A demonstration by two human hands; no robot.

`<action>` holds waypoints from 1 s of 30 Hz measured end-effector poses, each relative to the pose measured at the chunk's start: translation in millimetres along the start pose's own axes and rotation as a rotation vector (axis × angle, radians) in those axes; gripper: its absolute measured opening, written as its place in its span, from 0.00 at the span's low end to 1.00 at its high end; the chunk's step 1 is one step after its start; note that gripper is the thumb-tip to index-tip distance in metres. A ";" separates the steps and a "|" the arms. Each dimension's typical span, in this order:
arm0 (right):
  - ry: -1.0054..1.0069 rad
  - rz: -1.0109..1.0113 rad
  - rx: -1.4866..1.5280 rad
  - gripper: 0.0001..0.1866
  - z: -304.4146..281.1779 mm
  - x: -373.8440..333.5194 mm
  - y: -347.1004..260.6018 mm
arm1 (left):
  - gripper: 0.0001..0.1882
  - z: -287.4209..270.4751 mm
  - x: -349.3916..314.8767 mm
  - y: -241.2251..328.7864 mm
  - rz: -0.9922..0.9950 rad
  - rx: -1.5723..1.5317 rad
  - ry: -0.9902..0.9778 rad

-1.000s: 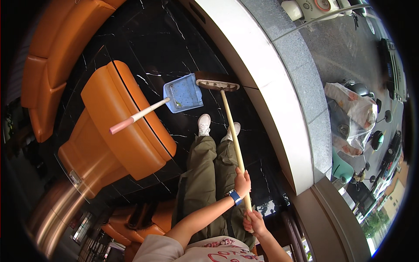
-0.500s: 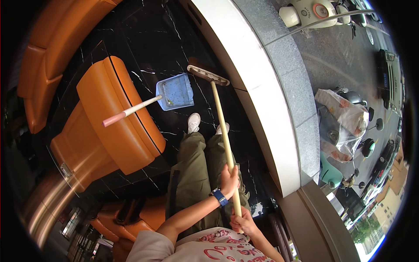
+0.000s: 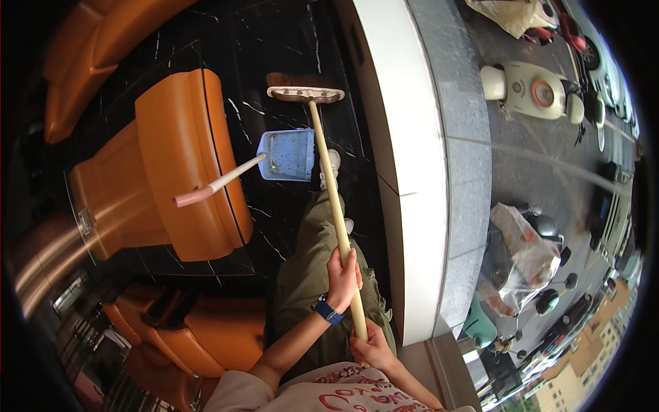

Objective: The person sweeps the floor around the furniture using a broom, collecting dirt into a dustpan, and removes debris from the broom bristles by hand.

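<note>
I hold a long-handled broom (image 3: 331,182) with both hands. My left hand (image 3: 341,278), with a blue watch at its wrist, is closed around the middle of the pale handle. Lower down, near the handle's end, my right hand (image 3: 373,347) grips it too. The broom's wide head (image 3: 305,93) lies on the black floor ahead, its brown bristles pointing away from me. A blue dustpan (image 3: 288,156) with bits of debris in it sits left of the handle. Its stick, white with a pink end (image 3: 195,198), leans out to the left, and neither hand touches it.
An orange padded seat (image 3: 185,165) stands at the left, with more orange seating (image 3: 220,336) lower left. A white ledge (image 3: 405,158) borders the floor on the right. Beyond it, through glass, are a parked scooter (image 3: 539,89) and other vehicles. My shoe (image 3: 331,167) is beside the dustpan.
The broom head has swung left and farther away, from the ledge side to beyond the dustpan. My view has shifted, and one foot has stepped forward beside the dustpan. Both hands keep their hold.
</note>
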State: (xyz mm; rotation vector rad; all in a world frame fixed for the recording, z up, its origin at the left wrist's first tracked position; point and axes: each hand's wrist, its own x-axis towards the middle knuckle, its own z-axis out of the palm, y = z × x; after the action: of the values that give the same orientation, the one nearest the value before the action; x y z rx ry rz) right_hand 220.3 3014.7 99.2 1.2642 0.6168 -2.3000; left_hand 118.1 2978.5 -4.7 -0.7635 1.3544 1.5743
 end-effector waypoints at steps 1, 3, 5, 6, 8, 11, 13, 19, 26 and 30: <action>-0.017 0.007 -0.018 0.06 5.1 5.0 -11.1 | 0.06 2.6 8.7 8.4 0.014 -0.022 0.002; 0.012 -0.002 -0.062 0.06 14.3 12.8 -30.9 | 0.06 8.8 18.1 28.2 0.007 0.007 0.039; -0.012 -0.008 -0.108 0.07 30.1 26.2 -60.7 | 0.06 17.3 34.9 59.8 0.034 -0.050 0.018; 0.013 -0.002 -0.136 0.07 39.6 35.4 -77.8 | 0.06 21.0 41.8 75.5 0.046 -0.058 0.018; 0.015 0.006 -0.140 0.06 60.4 46.4 -107.4 | 0.07 27.5 54.7 108.8 -0.012 -0.059 0.004; 0.005 0.029 -0.133 0.06 74.1 64.5 -139.3 | 0.07 39.8 72.7 150.1 0.037 -0.053 0.010; -0.022 0.034 -0.135 0.05 80.9 76.9 -170.5 | 0.08 50.0 89.2 171.1 0.068 -0.060 0.007; -0.039 0.045 -0.377 0.05 93.1 124.8 -263.6 | 0.08 80.9 157.2 234.0 0.017 -0.112 0.072; -0.006 0.115 -0.769 0.07 135.2 174.8 -397.2 | 0.13 111.5 224.5 341.0 -0.126 -0.308 0.024; -0.053 0.120 -0.907 0.09 170.3 220.0 -463.5 | 0.11 112.0 267.5 401.3 -0.059 -0.500 0.017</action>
State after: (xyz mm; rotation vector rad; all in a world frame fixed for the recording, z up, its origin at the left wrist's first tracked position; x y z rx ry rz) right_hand -264.0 3253.2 70.6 0.7540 1.3143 -1.5991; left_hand -344.4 3149.6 -48.7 -1.1055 0.9417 1.8864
